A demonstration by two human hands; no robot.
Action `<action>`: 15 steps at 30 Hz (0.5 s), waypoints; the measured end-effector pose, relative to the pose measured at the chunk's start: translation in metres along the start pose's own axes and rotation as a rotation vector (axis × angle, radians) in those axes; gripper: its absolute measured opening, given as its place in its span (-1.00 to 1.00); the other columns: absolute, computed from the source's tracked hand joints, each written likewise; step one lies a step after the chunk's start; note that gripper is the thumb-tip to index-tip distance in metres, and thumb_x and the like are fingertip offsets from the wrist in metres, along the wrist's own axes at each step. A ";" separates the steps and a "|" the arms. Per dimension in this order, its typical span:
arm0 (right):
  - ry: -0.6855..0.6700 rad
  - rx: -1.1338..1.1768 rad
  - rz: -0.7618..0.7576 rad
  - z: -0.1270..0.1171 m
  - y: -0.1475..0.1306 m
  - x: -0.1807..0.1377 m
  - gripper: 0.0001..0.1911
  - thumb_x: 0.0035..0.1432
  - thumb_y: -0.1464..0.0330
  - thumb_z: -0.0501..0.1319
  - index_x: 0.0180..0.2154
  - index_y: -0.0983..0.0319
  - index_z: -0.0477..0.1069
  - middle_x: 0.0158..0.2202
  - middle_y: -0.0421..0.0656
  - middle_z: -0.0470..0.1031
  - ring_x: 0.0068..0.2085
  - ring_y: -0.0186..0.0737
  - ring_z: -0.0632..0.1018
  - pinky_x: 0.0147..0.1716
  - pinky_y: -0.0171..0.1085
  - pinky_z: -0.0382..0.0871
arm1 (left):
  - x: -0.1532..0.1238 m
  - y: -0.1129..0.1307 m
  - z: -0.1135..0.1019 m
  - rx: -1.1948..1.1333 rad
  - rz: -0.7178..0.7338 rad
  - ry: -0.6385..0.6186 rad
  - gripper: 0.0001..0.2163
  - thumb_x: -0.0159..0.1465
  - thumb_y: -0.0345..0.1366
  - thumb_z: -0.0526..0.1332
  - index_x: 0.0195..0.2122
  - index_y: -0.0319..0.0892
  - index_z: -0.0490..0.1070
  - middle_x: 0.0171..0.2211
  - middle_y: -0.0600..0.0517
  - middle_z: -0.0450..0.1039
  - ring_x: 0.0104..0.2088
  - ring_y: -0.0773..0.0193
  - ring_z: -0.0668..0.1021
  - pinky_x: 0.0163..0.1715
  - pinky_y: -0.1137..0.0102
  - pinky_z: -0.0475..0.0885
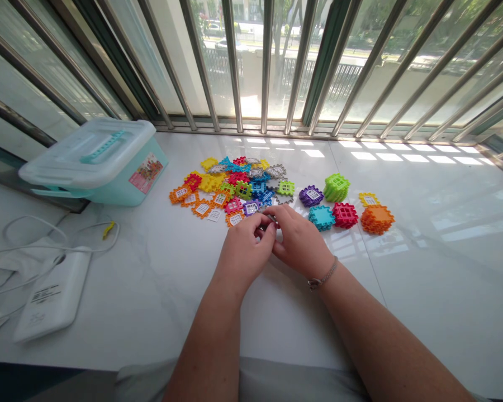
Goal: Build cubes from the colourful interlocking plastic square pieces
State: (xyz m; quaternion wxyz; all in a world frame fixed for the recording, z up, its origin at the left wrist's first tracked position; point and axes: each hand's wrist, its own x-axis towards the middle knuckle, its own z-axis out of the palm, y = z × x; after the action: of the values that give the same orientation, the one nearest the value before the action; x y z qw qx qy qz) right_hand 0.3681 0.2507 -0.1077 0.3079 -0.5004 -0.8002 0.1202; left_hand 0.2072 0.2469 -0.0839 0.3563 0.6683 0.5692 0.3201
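My left hand [245, 243] and my right hand [302, 240] meet in front of the loose pile, fingers closed together. Between their fingertips shows a bit of a grey building tile [271, 218], mostly hidden by the fingers. Just beyond lies a mixed pile of notched plastic building tiles [238, 184] in several colours, some with window inserts. Right of my hands are stacks sorted by colour: purple [311, 195], light green [336, 187], light blue [321, 217], red [345, 215] and orange [377, 219]. A yellow tile [369, 199] with a white insert sits behind the orange stack.
A lidded mint storage box [109, 167] stands at the back left. In front of it lie a white power bank [54, 296] and white cables [37, 247] on the white marbled surface [159, 301]. Metal window bars [266, 72] border the far edge.
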 end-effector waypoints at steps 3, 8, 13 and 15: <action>-0.008 0.003 0.004 0.000 0.000 0.000 -0.59 0.23 0.47 0.25 0.11 0.16 0.39 0.04 -0.02 0.57 0.04 -0.01 0.61 -0.02 -0.14 0.50 | 0.000 0.000 0.000 0.000 -0.005 -0.004 -0.87 0.40 -0.24 0.25 -0.18 -0.08 0.60 -0.23 0.06 0.69 -0.28 0.23 0.65 -0.24 0.38 0.47; -0.037 -0.016 0.025 0.002 -0.001 0.000 -0.61 0.24 0.46 0.27 0.10 0.17 0.40 0.01 -0.02 0.59 0.00 0.00 0.61 -0.08 -0.15 0.48 | 0.000 0.000 0.000 0.035 -0.008 -0.019 -0.86 0.40 -0.24 0.24 -0.19 -0.08 0.61 -0.24 0.04 0.69 -0.29 0.20 0.65 -0.25 0.35 0.45; -0.067 -0.010 0.032 0.004 0.001 -0.001 -0.64 0.28 0.44 0.29 0.10 0.18 0.40 0.01 -0.01 0.60 -0.01 0.00 0.61 -0.08 -0.15 0.48 | -0.001 -0.001 0.001 0.086 0.007 -0.056 -0.85 0.40 -0.24 0.23 -0.21 -0.09 0.60 -0.27 0.00 0.67 -0.28 0.16 0.63 -0.27 0.35 0.42; -0.066 -0.007 0.029 0.005 0.002 -0.001 -0.64 0.28 0.44 0.29 0.10 0.17 0.39 0.01 -0.01 0.60 -0.01 0.00 0.61 -0.08 -0.15 0.48 | -0.001 -0.002 0.001 0.091 0.011 -0.061 -0.85 0.40 -0.23 0.22 -0.21 -0.09 0.60 -0.28 0.00 0.67 -0.28 0.17 0.63 -0.29 0.35 0.41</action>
State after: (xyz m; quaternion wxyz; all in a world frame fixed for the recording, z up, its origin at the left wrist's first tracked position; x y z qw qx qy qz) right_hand 0.3666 0.2512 -0.1125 0.2778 -0.5089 -0.8029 0.1384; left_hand 0.2070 0.2461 -0.0860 0.3412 0.6962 0.5684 0.2753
